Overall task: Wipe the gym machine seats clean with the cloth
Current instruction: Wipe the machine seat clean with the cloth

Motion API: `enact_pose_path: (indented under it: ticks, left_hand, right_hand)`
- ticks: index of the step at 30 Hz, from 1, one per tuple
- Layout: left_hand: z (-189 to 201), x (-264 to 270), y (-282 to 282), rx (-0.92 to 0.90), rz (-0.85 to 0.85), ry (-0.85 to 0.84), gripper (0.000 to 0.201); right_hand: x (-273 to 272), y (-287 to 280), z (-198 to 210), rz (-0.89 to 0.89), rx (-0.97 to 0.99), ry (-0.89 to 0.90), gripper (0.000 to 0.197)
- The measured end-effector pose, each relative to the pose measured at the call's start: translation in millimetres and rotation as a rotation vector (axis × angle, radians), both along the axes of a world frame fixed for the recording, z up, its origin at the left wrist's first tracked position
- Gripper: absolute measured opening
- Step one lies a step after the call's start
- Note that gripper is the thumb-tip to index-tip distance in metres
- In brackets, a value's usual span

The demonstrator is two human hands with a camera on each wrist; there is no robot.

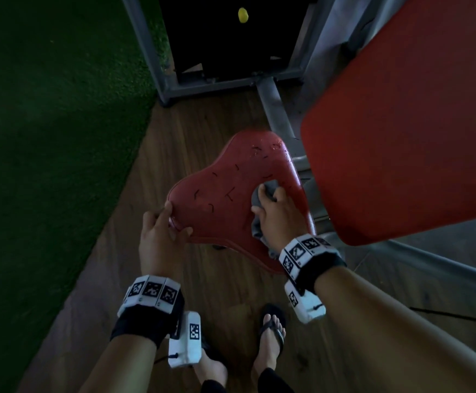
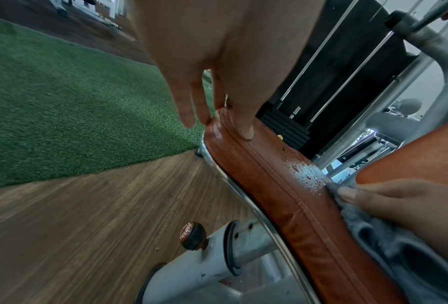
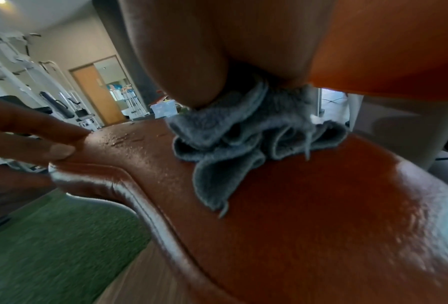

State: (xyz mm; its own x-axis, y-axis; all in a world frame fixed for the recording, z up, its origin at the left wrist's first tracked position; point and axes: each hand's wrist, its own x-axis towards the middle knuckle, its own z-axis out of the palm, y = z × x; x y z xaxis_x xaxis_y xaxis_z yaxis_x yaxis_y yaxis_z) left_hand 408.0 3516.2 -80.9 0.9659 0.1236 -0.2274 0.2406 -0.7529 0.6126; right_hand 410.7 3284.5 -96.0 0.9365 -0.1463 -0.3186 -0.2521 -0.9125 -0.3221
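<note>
A red padded seat (image 1: pixel 219 194) with small dark cracks fills the middle of the head view. Droplets (image 2: pixel 308 170) bead on its top. My right hand (image 1: pixel 273 211) has its fingers curled over a crumpled grey cloth (image 1: pixel 272 185) and presses it onto the seat's right side, close under the red backrest (image 1: pixel 401 123). The cloth (image 3: pixel 243 131) bunches in folds below my palm. My left hand (image 1: pixel 160 231) holds the seat's near left corner, thumb on top and fingers (image 2: pixel 191 107) against the side edge (image 2: pixel 282 185).
The grey steel machine frame (image 1: pixel 273 109) and black weight stack (image 1: pixel 225 38) stand behind the seat. A red adjustment knob (image 2: pixel 193 235) sticks out below it. Green turf (image 1: pixel 46 137) lies to the left, wooden floor (image 1: pixel 174 137) underfoot. My sandalled feet (image 1: pixel 270 336) are near the seat post.
</note>
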Motion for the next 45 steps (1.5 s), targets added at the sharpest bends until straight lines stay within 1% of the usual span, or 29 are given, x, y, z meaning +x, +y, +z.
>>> enact_pose_path:
  ticks: [2,6,9,12,15,19,22,25,27,29,31,34,37,40,43,45]
  left_hand:
    - [0,-1,-1,-0.008,0.007,-0.002,0.071]
    - [-3,-1,1,-0.015,-0.001,-0.006,0.07]
    - [-4,-1,2,-0.003,-0.019,-0.013,0.07]
    - [-6,-2,3,0.001,-0.014,-0.037,0.069]
    - [-6,-2,2,-0.007,0.011,-0.033,0.069]
    - [-8,-4,1,-0.034,0.023,-0.044,0.069]
    - [-7,-5,1,-0.03,0.014,-0.036,0.068]
    - [-4,-3,0,-0.012,0.003,-0.018,0.066]
    - [-4,-4,0,-0.003,-0.007,-0.028,0.066]
    - [-6,-3,1,-0.007,-0.003,-0.033,0.067]
    - [-7,-3,1,-0.015,-0.002,-0.032,0.068]
    - [-8,-4,0,-0.029,0.008,-0.018,0.068]
    - [-5,-5,-1,-0.018,0.01,-0.019,0.068]
    - [-3,-4,-2,-0.015,0.011,-0.019,0.068]
    - [-3,-3,-2,-0.012,0.01,-0.014,0.069]
    - [-3,-3,-2,-0.015,0.013,-0.009,0.069]
  right_hand:
    - [-11,3,2,-0.011,0.032,-0.01,0.051]
    - [-54,29,8,0.104,-0.127,-0.099,0.054]
    - [-65,41,-3,0.085,-0.119,-0.137,0.06]
    - [-55,38,-9,0.108,-0.065,-0.152,0.061]
    - [-37,30,-9,0.112,-0.015,-0.175,0.056]
    - [-16,27,-9,0.075,-0.038,-0.167,0.052]
    - [-32,22,-9,0.05,-0.105,-0.151,0.052]
    - [-55,10,-13,0.017,-0.115,-0.078,0.051]
    - [-59,4,-12,0.016,-0.14,-0.058,0.055]
    - [-52,-2,-10,0.033,-0.132,-0.052,0.054]
    - [-36,-12,-8,0.051,-0.066,-0.006,0.053]
    - [-21,-21,-6,0.042,-0.068,0.026,0.055]
    - [-33,-14,-4,0.025,-0.056,0.016,0.055]
    - [-41,-15,-5,0.077,-0.089,-0.002,0.056]
    - [-20,-25,-12,0.066,-0.057,0.068,0.059]
    - [0,-32,-16,0.004,-0.056,0.054,0.06]
